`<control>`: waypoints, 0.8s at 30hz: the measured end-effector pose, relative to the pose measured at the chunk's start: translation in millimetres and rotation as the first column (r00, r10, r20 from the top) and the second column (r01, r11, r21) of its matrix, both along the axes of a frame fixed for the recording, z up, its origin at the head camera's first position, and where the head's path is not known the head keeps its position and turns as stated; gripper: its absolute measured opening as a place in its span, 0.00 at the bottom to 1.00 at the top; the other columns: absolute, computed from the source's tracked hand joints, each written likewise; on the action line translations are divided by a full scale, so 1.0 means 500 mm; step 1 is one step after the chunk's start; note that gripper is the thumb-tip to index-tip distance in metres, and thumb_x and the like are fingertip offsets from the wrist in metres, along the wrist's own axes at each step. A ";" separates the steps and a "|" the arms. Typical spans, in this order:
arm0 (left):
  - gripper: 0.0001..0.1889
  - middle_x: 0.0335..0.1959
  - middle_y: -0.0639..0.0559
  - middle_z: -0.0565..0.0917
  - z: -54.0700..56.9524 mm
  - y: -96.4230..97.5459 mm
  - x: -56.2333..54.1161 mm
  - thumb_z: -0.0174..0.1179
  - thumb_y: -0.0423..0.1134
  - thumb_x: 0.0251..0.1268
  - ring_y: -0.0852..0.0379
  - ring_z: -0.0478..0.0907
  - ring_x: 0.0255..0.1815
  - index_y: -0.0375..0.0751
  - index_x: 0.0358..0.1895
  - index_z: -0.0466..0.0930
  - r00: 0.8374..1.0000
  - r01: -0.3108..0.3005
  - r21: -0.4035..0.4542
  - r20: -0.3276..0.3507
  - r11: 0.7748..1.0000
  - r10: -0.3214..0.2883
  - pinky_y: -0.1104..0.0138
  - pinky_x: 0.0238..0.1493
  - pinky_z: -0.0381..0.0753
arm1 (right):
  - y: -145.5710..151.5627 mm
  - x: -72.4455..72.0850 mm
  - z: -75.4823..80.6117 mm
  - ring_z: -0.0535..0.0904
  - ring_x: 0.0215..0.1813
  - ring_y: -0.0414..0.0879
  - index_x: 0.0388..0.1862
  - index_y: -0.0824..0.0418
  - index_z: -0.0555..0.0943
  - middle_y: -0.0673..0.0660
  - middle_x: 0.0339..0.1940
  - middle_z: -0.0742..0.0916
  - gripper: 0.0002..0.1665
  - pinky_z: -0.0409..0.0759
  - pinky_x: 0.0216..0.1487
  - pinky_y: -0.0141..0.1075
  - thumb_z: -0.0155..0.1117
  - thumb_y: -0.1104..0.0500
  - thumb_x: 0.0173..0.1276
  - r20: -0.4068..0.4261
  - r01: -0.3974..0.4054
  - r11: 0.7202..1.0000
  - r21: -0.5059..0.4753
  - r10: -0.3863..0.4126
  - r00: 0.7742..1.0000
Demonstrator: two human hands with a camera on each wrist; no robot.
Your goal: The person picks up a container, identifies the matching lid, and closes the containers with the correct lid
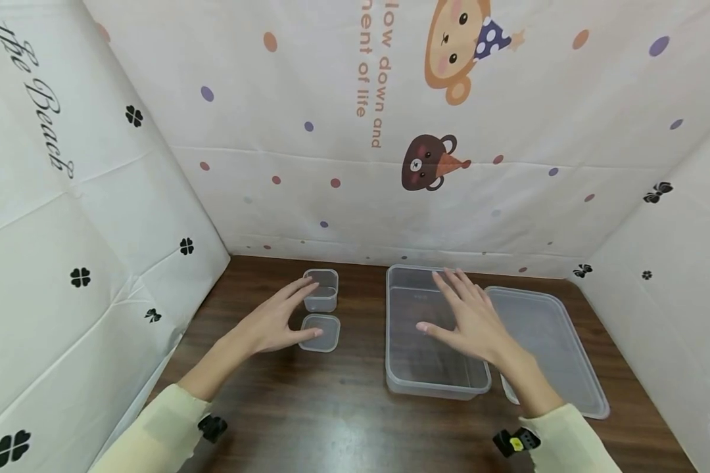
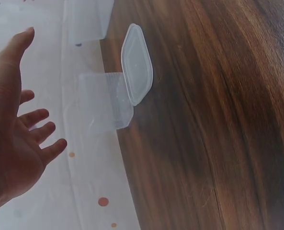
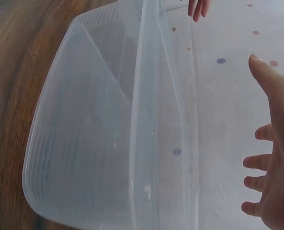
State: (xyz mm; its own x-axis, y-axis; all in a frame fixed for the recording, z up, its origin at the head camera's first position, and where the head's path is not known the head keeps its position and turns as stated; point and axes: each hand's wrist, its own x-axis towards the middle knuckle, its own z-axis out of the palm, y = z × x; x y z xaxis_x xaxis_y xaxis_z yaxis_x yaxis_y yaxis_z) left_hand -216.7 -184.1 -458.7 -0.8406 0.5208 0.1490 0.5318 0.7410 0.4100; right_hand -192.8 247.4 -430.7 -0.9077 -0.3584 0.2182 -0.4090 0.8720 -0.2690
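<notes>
My left hand point(image 1: 277, 320) hovers with spread fingers beside a small clear plastic container point(image 1: 322, 301) and its square lid point(image 1: 324, 334); in the left wrist view, the small container point(image 2: 106, 103) and lid point(image 2: 137, 64) stand apart from the fingers. Over a large clear plastic box point(image 1: 411, 389) on the right, my right hand point(image 1: 472, 320) is held with fingers spread and nothing in it. The right wrist view shows that box point(image 3: 79, 129) up close, the hand point(image 3: 276, 158) above its rim. A large flat lid point(image 1: 559, 355) lies to the right of the box, partly behind the right forearm.
A dark wooden table point(image 1: 307, 420) carries everything. White printed cloth point(image 1: 307, 197) rises at its back edge, with more cloth on the left point(image 1: 112, 249) and right point(image 1: 657, 315) sides. Both wrists wear small black devices.
</notes>
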 end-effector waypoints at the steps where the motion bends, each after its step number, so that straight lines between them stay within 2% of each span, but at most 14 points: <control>1: 0.55 0.87 0.49 0.54 0.000 -0.002 0.000 0.63 0.76 0.63 0.45 0.56 0.85 0.54 0.87 0.55 1.000 -0.003 -0.003 0.002 1.000 0.003 0.41 0.74 0.69 | -0.004 -0.001 0.000 0.46 0.88 0.62 0.89 0.52 0.54 0.63 0.87 0.58 0.65 0.48 0.77 0.74 0.66 0.22 0.65 0.000 -0.005 1.000 0.001 0.005 1.000; 9: 0.55 0.87 0.47 0.53 0.003 -0.008 -0.001 0.64 0.76 0.63 0.43 0.54 0.85 0.50 0.86 0.56 1.000 -0.011 -0.007 0.008 1.000 0.011 0.38 0.74 0.68 | -0.027 -0.005 0.005 0.46 0.88 0.62 0.89 0.50 0.55 0.61 0.88 0.59 0.64 0.48 0.79 0.70 0.66 0.22 0.65 -0.013 -0.049 0.999 0.005 0.049 0.999; 15: 0.55 0.87 0.47 0.53 0.006 -0.012 0.004 0.62 0.77 0.63 0.42 0.55 0.85 0.54 0.87 0.55 1.000 -0.018 -0.006 0.009 1.000 0.018 0.38 0.73 0.69 | -0.048 -0.010 0.017 0.45 0.88 0.62 0.89 0.50 0.55 0.58 0.88 0.57 0.64 0.43 0.81 0.69 0.65 0.21 0.65 0.007 -0.066 0.998 0.000 0.066 0.998; 20: 0.54 0.87 0.48 0.53 0.003 -0.014 0.007 0.63 0.76 0.64 0.43 0.58 0.84 0.56 0.87 0.54 1.000 -0.017 0.006 -0.007 1.000 0.017 0.39 0.73 0.70 | -0.068 -0.014 0.016 0.46 0.88 0.62 0.89 0.52 0.55 0.58 0.88 0.57 0.64 0.46 0.80 0.71 0.63 0.21 0.66 -0.005 -0.086 0.996 0.006 0.087 0.996; 24: 0.54 0.87 0.48 0.53 0.000 -0.017 0.008 0.63 0.76 0.64 0.43 0.57 0.84 0.54 0.87 0.54 1.000 -0.012 0.016 -0.015 1.000 0.012 0.40 0.73 0.70 | -0.085 -0.017 0.011 0.45 0.88 0.59 0.89 0.51 0.55 0.57 0.89 0.57 0.64 0.48 0.80 0.69 0.62 0.20 0.66 -0.005 -0.099 0.995 -0.004 0.099 0.995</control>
